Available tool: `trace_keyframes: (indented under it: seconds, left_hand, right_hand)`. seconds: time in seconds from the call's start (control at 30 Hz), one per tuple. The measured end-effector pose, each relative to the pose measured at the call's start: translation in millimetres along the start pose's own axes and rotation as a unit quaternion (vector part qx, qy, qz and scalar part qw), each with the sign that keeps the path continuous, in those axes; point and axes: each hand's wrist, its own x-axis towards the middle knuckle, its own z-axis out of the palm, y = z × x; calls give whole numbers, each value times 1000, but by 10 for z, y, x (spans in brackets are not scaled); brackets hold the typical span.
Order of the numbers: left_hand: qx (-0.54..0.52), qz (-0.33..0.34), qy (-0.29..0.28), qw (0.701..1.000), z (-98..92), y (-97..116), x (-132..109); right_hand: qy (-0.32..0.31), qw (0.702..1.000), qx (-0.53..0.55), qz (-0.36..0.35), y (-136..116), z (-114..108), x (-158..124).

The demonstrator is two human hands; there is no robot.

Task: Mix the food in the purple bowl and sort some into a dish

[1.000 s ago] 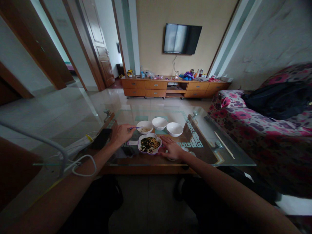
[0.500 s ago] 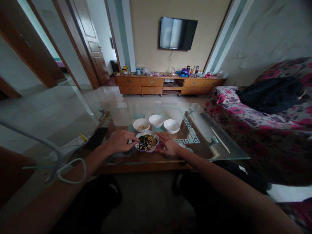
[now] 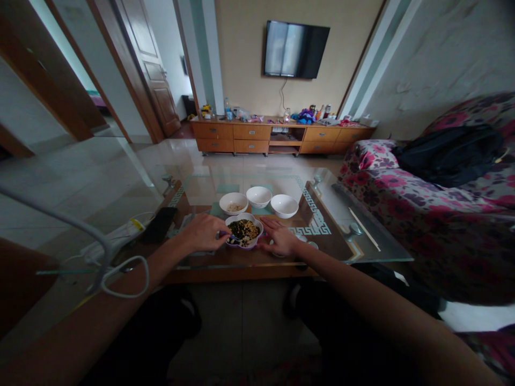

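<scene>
Beside the flower-shaped bowl [image 3: 243,231], left hand [image 3: 203,233] grips a spoon [image 3: 227,235], now moved there from the white bowl [image 3: 234,203]; right hand [image 3: 279,239] lies open, released.

Left grip [image 3: 203,233]: curled shut, back of the hand up, fingertips turned right.
Right grip [image 3: 280,239]: open and flat, palm down, fingers [image 3: 269,226] spread and pointing far and left.
Left forearm [image 3: 120,289]: bare, running from the near left in toward the centre.
Right forearm [image 3: 362,297]: bare, running from the near right in toward the centre.
Spacing: grips near each other, level, not touching.
</scene>
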Motion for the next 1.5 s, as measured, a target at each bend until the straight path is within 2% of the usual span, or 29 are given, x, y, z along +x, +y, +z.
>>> trace_keyframes:
  seconds: [0.2, 0.37, 0.43, 0.57, 0.63, 0.73, 0.87, 0.97, 1.03, 1.17, 1.23, 1.5]
  left_hand:
    - [12, -14, 0, 1000, 31, 14, 9]
    - [-78, -49, 78, 993, 85, -87, 10]
    - [-113, -93, 132, 980, 99, -167, 26]
    - [-120, -231, 220, 940, 117, -347, 89]
    - [-109, -277, 229, 927, 128, -416, 123]
    - [-89, -300, 218, 925, 145, -466, 159]
    - [-80, -286, 220, 929, 139, -443, 160]
    - [-100, -246, 215, 940, 113, -371, 135]
    - [-117, -197, 193, 954, 96, -303, 116]
    - [-117, -55, 118, 985, 68, -147, 106]
    - [-89, -22, 97, 991, 52, -74, 123]
    - [-35, -74, 38, 996, -18, 97, 189]
  right_hand:
    - [-12, 1000, -5, 11, -6, -10, -1]
    - [-4, 1000, 13, 5, 10, -10, -4]
    - [-4, 1000, 13, 4, 14, -8, -2]
    - [-5, 1000, 7, 9, 17, -5, 1]
    - [-5, 1000, 8, 8, 18, -3, -2]
    - [-1, 1000, 9, 5, 18, 3, -7]
    - [3, 1000, 5, 6, 11, 10, -5]
    - [-1, 1000, 4, 12, 8, 8, 0]
    - [-6, 1000, 5, 10, 9, 3, 2]
    - [-10, 1000, 4, 10, 10, -7, -1]
    - [-6, 1000, 4, 9, 3, -12, -1]
    - [-3, 1000, -4, 14, -21, -23, -3]
